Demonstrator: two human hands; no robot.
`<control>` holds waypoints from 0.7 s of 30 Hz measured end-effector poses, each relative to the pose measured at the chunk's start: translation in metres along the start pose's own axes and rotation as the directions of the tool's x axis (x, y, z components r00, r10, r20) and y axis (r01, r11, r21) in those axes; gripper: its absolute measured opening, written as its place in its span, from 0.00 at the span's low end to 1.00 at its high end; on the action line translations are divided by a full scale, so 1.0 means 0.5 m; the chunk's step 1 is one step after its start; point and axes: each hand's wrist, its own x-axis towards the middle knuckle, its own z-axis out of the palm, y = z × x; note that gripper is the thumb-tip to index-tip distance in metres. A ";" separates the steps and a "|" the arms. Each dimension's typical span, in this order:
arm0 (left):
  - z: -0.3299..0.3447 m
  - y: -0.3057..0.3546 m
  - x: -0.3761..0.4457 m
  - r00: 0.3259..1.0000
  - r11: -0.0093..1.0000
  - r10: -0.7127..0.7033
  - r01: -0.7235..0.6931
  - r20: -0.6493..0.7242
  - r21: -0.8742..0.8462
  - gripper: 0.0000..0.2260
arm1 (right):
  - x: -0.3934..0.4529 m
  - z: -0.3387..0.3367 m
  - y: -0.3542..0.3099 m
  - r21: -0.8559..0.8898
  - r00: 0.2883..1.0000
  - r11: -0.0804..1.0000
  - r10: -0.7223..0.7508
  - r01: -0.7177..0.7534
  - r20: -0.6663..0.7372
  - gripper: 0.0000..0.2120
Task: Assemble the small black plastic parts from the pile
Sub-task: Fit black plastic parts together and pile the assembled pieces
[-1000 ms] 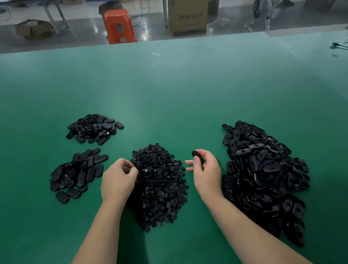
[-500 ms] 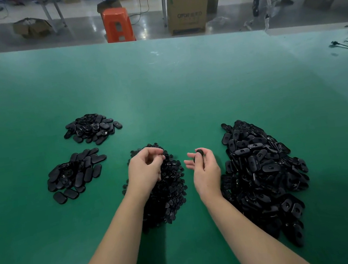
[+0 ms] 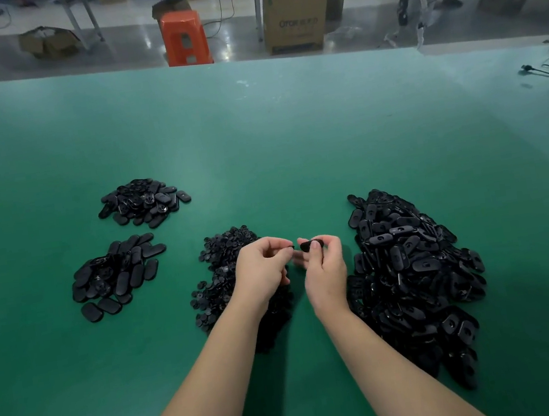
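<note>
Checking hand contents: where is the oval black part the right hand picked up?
Pinched in the right hand, the oval part sits mid-frame, between the round-piece pile and the big right pile.

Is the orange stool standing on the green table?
No, the orange stool stands on the floor beyond the far edge of the green table.

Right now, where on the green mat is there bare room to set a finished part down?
Bare green mat stretches beyond all four piles and left of the two left oval-part piles. It is crowded between the small-disc pile and big right pile, where both hands work.
</note>
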 end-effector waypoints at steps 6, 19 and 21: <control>0.014 0.005 0.002 1.000 0.996 0.003 -0.002 -0.016 0.084 0.06 | 0.002 -0.003 0.004 -0.026 0.999 0.999 -0.031 0.030 -0.013 0.04; 0.030 0.017 0.008 0.992 0.927 0.061 -0.016 -0.108 0.374 0.07 | -0.002 -0.005 -0.004 -0.160 1.000 0.987 -0.011 0.013 0.013 0.08; 0.029 0.019 0.009 0.991 0.916 0.068 -0.016 -0.116 0.401 0.07 | -0.002 -0.005 -0.005 -0.183 1.000 0.983 -0.016 0.020 0.020 0.08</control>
